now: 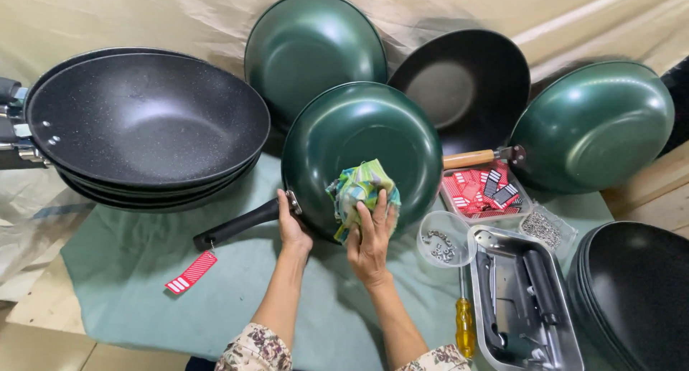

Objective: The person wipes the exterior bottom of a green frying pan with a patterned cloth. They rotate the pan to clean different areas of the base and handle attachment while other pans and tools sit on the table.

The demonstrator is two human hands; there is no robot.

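Wiping underside of green wok (362,152), tilted upright mid-bench. Left hand (291,227) clamps rim by black handle (237,227); right hand (369,238) presses cloth (359,188), fingers spread. Next likely: shift cloth across unwiped surface, steady grip.

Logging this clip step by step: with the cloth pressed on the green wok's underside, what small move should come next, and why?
Probably a short wiping stroke across the green wok. The right hand presses a bunched cloth against its lower outer surface, while the left hand grips the rim by the black handle, holding the wok tilted. Most of the surface lies above the cloth.
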